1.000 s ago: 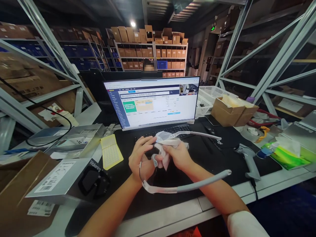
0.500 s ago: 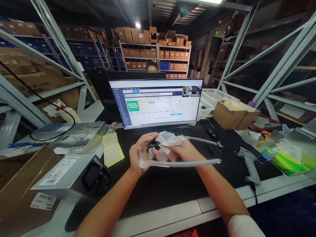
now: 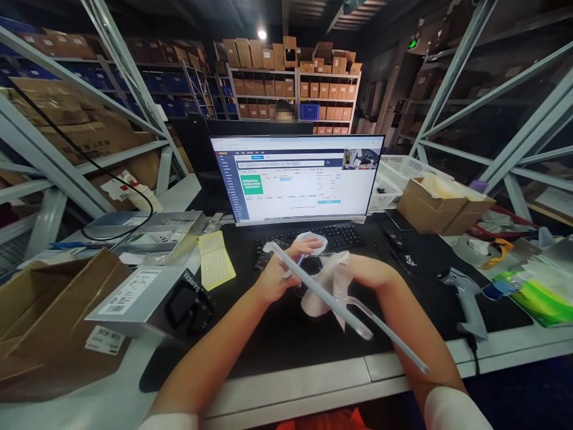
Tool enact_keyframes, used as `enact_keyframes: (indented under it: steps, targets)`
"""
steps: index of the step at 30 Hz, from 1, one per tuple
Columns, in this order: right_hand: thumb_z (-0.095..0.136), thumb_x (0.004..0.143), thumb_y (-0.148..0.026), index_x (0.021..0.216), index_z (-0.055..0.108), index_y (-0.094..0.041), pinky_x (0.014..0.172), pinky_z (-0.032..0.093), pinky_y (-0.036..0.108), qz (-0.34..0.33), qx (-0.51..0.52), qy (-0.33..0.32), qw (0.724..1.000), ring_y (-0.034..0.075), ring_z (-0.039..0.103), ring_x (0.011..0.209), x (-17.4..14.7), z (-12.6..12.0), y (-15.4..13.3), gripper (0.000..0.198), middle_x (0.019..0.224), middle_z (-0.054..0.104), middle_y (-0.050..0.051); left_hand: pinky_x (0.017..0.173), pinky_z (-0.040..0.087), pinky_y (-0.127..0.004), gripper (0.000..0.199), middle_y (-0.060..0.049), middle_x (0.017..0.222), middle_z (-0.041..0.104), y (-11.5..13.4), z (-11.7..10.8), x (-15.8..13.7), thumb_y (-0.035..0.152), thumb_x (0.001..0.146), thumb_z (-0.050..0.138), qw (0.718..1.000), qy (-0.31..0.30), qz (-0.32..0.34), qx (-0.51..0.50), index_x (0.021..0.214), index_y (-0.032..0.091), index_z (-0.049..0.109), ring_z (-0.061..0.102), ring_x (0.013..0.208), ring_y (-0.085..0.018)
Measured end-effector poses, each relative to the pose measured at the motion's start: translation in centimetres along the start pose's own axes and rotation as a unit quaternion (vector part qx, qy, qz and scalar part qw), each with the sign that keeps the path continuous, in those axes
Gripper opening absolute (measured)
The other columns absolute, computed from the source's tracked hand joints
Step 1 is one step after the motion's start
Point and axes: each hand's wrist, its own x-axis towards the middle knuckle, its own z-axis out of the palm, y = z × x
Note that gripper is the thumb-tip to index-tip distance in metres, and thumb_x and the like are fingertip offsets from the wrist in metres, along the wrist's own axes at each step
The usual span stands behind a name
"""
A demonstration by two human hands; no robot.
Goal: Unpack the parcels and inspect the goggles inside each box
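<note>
Inside the desk's near edge, our left hand is gripping glasses, our right hand a cloth; wiping seems unfinished.

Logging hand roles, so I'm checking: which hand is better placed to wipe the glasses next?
Likely the right hand: it holds the white cloth, while the left hand holds the glasses.

"Wakening" on the silver box and "logi" on the black desk mat.
</note>
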Motion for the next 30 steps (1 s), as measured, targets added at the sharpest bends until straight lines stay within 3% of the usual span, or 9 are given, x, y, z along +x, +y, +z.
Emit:
enact_keyframes:
  steps: [5,9,12,14,18,22,25,27,30]
  targets:
    - [0.07,0.084,-0.043,0.083,0.073,-0.015,0.057,0.049,0.023,0.009,-0.001,-0.065,0.998,0.014,0.06,0.061,0.8,2.0,-0.4,0.028,0.07,0.067,0.001,0.112,0.046,-0.06,0.051,-0.02,0.141,0.063,-0.5,0.7,-0.1,0.06,0.086,0.073,0.998,-0.045,-0.001,0.053,0.122,0.025,0.074,0.057,0.136,-0.038]
    - [0.067,0.081,-0.034,0.081,0.071,-0.014,0.046,0.045,0.022,0.096,0.045,-0.042,0.993,0.015,0.06,0.052,0.2,1.8,-0.8,0.02,0.064,0.067,0.002,0.112,0.048,-0.055,0.045,-0.018,0.137,0.066,-0.5,0.6,-0.3,0.054,0.081,0.081,0.995,0.036,0.036,0.087,0.112,0.022,0.076,0.059,0.133,-0.037]
    - [0.061,0.084,-0.034,0.078,0.071,-0.013,0.046,0.045,0.025,0.14,0.042,-0.035,0.989,0.017,0.061,0.051,-0.5,0.8,-1.5,0.024,0.065,0.069,0.005,0.113,0.047,-0.054,0.047,-0.017,0.128,0.071,-0.4,0.6,-0.2,0.055,0.081,0.081,0.993,0.082,0.012,0.089,0.113,0.022,0.076,0.06,0.132,-0.036]
    - [0.066,0.083,-0.037,0.078,0.072,-0.013,0.049,0.047,0.025,0.121,0.06,0.026,0.991,0.017,0.062,0.054,-0.9,0.0,-1.8,0.026,0.067,0.07,0.006,0.111,0.049,-0.053,0.051,-0.016,0.119,0.075,-0.3,0.8,-0.1,0.059,0.081,0.079,0.992,0.116,-0.025,0.034,0.116,0.022,0.075,0.063,0.129,-0.036]
    - [0.091,0.06,-0.046,0.078,0.075,-0.015,0.061,0.053,0.026,0.03,0.115,0.229,0.966,0.019,0.067,0.07,-1.3,-1.2,-1.3,0.039,0.079,0.073,0.007,0.105,0.053,-0.053,0.058,-0.011,0.107,0.079,0.1,1.4,0.2,0.068,0.076,0.079,0.967,0.174,-0.096,-0.158,0.114,0.025,0.075,0.068,0.123,-0.035]
    - [0.092,0.056,-0.061,0.083,0.077,-0.018,0.066,0.058,0.035,-0.006,0.131,0.271,0.954,0.026,0.071,0.077,-1.8,-2.2,-0.5,0.053,0.089,0.076,0.01,0.099,0.056,-0.053,0.057,-0.008,0.108,0.08,0.7,1.8,0.4,0.071,0.074,0.079,0.948,0.148,-0.141,-0.243,0.11,0.028,0.075,0.068,0.122,-0.035]
    - [0.09,0.062,-0.058,0.083,0.077,-0.02,0.076,0.06,0.042,-0.067,0.131,0.313,0.938,0.031,0.073,0.085,-2.1,-3.0,-0.4,0.045,0.091,0.076,0.012,0.1,0.056,-0.052,0.053,-0.008,0.11,0.079,0.9,1.6,0.5,0.07,0.081,0.074,0.954,0.14,-0.126,-0.233,0.113,0.027,0.072,0.069,0.122,-0.034]
    - [0.085,0.07,-0.05,0.085,0.077,-0.021,0.087,0.058,0.045,-0.135,0.134,0.384,0.903,0.032,0.073,0.095,-2.2,-3.8,-0.5,0.034,0.098,0.076,0.013,0.098,0.057,-0.049,0.051,-0.009,0.109,0.078,1.2,0.8,0.8,0.066,0.084,0.073,0.96,0.189,-0.087,-0.186,0.114,0.025,0.07,0.071,0.117,-0.032]
    - [0.073,0.079,-0.042,0.094,0.076,-0.024,0.099,0.053,0.043,-0.234,0.1,0.519,0.816,0.033,0.067,0.119,-2.5,-5.0,-0.8,0.024,0.118,0.073,0.015,0.1,0.056,-0.044,0.044,-0.006,0.105,0.075,2.2,-1.2,1.0,0.054,0.084,0.08,0.953,0.301,0.03,-0.022,0.115,0.025,0.068,0.074,0.108,-0.027]
